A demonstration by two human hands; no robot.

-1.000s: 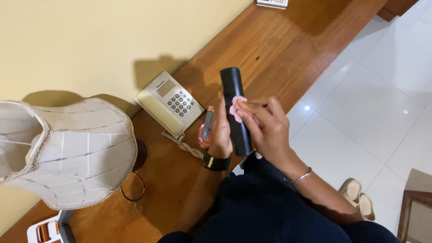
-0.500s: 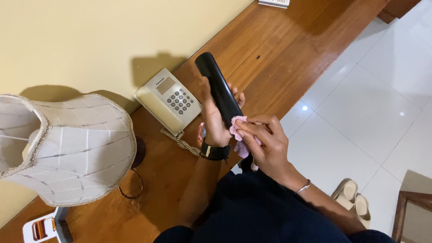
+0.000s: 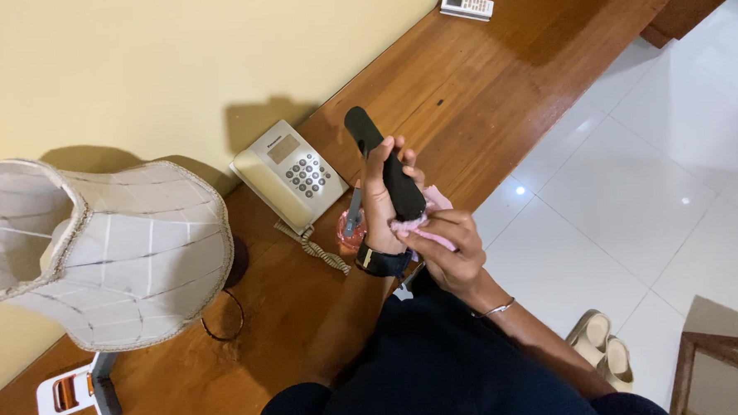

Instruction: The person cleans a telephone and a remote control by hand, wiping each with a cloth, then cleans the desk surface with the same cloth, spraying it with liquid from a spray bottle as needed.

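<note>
Item: black telephone handset (image 3: 384,169), long and slim, held upright and slightly tilted above the wooden counter (image 3: 496,86), just in front of its base.

Left hand (image 3: 379,200): fingers wrapped shut around the middle of the handset, thumb and fingertips showing on either side. The lower earpiece end sits below the wrist.

Right hand (image 3: 445,250): fingers curled closed on a pink cloth (image 3: 423,222), which is pressed against the lower part of the handset. A thin bracelet (image 3: 496,309) circles the wrist.

Containers: a small pink spray bottle (image 3: 351,225) stands on the counter just behind the left hand, partly hidden; its contents cannot be told.

Also on the counter: a beige desk telephone base (image 3: 289,174) with keypad, against the yellow wall; a coiled cord (image 3: 313,247) running from it toward the handset; a pleated cream lampshade (image 3: 97,244) at the left; a white holder (image 3: 70,393) with a dark object in it near the lower left; a white remote control (image 3: 466,6) well apart at the far end.

Floor: white tiles, a pair of pale sandals (image 3: 599,357).
</note>
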